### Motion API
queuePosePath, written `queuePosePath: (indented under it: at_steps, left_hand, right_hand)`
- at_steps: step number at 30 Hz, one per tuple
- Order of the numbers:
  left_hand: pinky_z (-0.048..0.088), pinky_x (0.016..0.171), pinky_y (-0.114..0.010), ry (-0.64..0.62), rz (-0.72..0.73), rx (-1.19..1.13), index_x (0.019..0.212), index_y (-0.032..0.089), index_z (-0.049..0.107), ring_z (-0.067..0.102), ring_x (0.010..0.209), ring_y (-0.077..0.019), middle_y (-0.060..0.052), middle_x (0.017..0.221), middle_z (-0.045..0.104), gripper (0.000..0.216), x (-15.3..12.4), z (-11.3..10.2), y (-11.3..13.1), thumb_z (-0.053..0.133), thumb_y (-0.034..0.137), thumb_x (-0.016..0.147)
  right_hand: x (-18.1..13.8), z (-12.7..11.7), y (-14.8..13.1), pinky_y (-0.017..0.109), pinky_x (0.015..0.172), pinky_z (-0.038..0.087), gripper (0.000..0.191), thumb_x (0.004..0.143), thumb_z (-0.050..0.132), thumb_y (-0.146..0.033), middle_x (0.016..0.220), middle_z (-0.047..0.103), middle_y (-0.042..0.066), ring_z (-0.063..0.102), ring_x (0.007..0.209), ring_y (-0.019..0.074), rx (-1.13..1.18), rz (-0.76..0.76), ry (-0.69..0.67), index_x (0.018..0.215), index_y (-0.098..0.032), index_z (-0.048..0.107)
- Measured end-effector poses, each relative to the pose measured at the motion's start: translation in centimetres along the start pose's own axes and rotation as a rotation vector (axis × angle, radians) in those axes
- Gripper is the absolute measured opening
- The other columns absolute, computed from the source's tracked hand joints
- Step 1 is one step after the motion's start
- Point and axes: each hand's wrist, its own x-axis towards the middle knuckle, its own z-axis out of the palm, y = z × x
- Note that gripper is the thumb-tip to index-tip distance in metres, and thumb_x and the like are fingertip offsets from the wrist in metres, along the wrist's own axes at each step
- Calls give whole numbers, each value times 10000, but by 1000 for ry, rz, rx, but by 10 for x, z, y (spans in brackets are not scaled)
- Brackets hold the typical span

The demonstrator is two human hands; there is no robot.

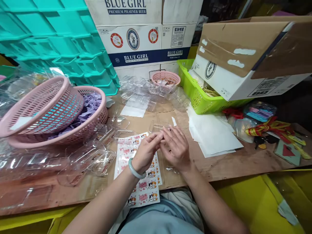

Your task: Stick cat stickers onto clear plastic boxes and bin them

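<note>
My left hand [149,146], with a pale bracelet at the wrist, is closed with thumb and forefinger pressed together. Its fingertips meet those of my right hand [175,146] over the middle of the table. The right fingers lie close together and bend inward; whatever is between the two hands is too small or hidden to make out. Just beyond the fingertips is a clear plastic piece [158,125], and I cannot tell whether it is touched. Under the left forearm lie sticker sheets [142,185] printed with cartoon animals.
Pink baskets [103,110], one with purple pieces, stand left among clear plastic shells [92,157]. Teal bins [73,39] and beer cartons [151,45] rise behind. Right are white sheets [214,133], a green basket [204,104] under an open carton [226,48], and ribbons [265,126].
</note>
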Motion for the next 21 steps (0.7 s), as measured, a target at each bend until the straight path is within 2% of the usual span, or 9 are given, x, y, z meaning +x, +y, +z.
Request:
queuePosePath:
  at_steps: [2, 4, 6, 9, 10, 12, 15, 18, 21]
  left_hand:
    - [491, 830, -292, 104, 2, -2, 879, 173, 731, 620, 965, -191, -64, 979, 703, 215, -2, -10, 0, 729, 351, 758]
    - [499, 823, -290, 136, 7, 21, 849, 175, 726, 612, 947, -177, -49, 942, 691, 187, -3, -20, 1, 732, 334, 752]
    - [499, 832, -298, 85, 23, 92, 835, 173, 716, 612, 935, -174, -45, 924, 687, 189, -3, -28, 3, 716, 348, 763]
    - [499, 832, -325, -8, 109, 388, 860, 163, 704, 621, 883, -182, -62, 913, 695, 244, 9, -35, 8, 652, 395, 807]
    - [499, 831, -336, 21, 177, 545, 902, 162, 702, 621, 875, -189, -74, 939, 695, 263, 19, -38, 10, 627, 400, 821]
    - [485, 868, -361, 172, 308, 897, 1008, 158, 683, 616, 933, -218, -111, 1056, 674, 301, 44, -45, 15, 615, 385, 823]
    - [449, 933, -392, 293, 256, 1258, 990, 135, 681, 602, 1033, -281, -164, 1118, 645, 274, 87, -54, 19, 663, 298, 770]
    - [462, 888, -401, 217, 134, 1288, 803, 142, 686, 641, 947, -295, -148, 885, 692, 106, 104, -55, 14, 618, 221, 789]
    - [467, 889, -383, 191, 157, 1227, 956, 161, 670, 646, 958, -258, -129, 945, 700, 198, 82, -50, 2, 511, 254, 882]
  right_hand:
    - [-4, 3, -6, 529, 1118, 343, 594, 787, 721, -319, 1388, 541, 99, 437, 1338, 298, 101, 95, 29, 1340, -262, 512]
    - [-5, 5, -7, 472, 1027, 448, 704, 745, 751, -400, 1381, 521, 124, 504, 1262, 282, 300, 353, 143, 1367, -250, 455]
    - [-2, 6, -3, 358, 806, 551, 635, 741, 735, -462, 1177, 618, 107, 629, 1003, 218, 600, 678, 152, 1287, -227, 510]
    - [10, 5, 7, 228, 557, 485, 387, 693, 771, -459, 749, 619, 4, 573, 627, 112, 982, 990, -9, 931, -179, 651]
    - [15, 4, 11, 208, 532, 457, 347, 663, 796, -435, 683, 592, -18, 535, 580, 90, 1030, 1027, 23, 836, -172, 651]
    - [24, 3, 21, 187, 524, 432, 331, 609, 831, -398, 636, 560, -44, 494, 551, 69, 1023, 1034, 245, 750, -176, 630]
    - [29, 10, 34, 193, 576, 457, 344, 626, 800, -425, 735, 586, -33, 533, 630, 82, 911, 1016, 472, 804, -194, 616]
    - [22, 29, 40, 251, 726, 506, 488, 654, 766, -435, 1031, 606, 35, 596, 862, 136, 702, 981, 441, 1049, -217, 578]
    - [10, 49, 36, 341, 854, 511, 746, 681, 749, -356, 1256, 522, 112, 606, 976, 175, 597, 888, 359, 1316, -248, 371]
